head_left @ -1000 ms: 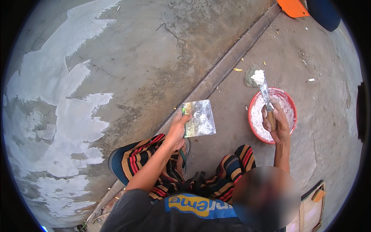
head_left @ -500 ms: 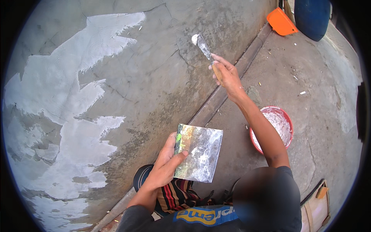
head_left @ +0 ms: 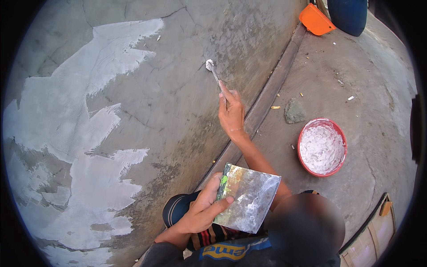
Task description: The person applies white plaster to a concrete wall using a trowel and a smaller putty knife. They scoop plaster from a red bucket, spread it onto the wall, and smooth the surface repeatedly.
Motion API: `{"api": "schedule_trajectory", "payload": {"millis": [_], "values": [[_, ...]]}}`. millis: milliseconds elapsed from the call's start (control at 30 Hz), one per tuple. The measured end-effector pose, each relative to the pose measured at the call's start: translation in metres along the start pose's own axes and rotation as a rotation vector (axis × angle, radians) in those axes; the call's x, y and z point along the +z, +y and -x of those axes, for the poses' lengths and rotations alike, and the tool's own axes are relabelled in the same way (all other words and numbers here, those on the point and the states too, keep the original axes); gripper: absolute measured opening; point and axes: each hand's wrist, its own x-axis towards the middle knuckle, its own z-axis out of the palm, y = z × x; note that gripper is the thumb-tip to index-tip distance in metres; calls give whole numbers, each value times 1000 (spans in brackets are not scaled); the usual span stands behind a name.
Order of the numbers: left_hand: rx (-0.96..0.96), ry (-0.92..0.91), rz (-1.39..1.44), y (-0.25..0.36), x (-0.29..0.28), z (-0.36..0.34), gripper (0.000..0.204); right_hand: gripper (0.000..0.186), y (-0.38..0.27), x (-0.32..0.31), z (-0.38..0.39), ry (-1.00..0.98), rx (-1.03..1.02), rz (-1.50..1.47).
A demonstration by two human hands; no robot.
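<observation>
While white paste point(head_left: 209, 65) tips the knife point(head_left: 215, 74), the plate point(head_left: 250, 199) looks smeared.

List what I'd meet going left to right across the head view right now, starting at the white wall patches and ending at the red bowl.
White wall patches → left hand → square plate → grey stone → red bowl.

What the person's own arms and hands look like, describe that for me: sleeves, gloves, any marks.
The left hand and right hand are bare, with no gloves, rings or watch showing. Both forearms are uncovered. A dark grey sleeve shows on the left arm; the right sleeve is hidden. What look like faint pale flecks mark the right wrist.
</observation>
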Motion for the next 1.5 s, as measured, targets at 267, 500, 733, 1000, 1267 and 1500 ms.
{"api": "schedule_trajectory", "payload": {"millis": [267,500,733,1000,1267,1500], "values": [[-7,-99,-72,-1,-5,-3,50,41,-19,6,8,-114,-33,38],[8,-59,-14,2,2,4,49,35,-33,-63,-8,-246,21,17],[86,219,122,-6,0,-13,55,35,-28,-52,-40,-155,-36,20],[95,142,164,-6,-1,-19,52,34,-10,-46,-19,-314,-98,151],[87,157,122,-5,3,-17,51,33,-20,-71,-53,-169,-71,82],[102,380,283,-12,-19,-49,50,36,-34,-83,-40,-382,343,-638]]}}
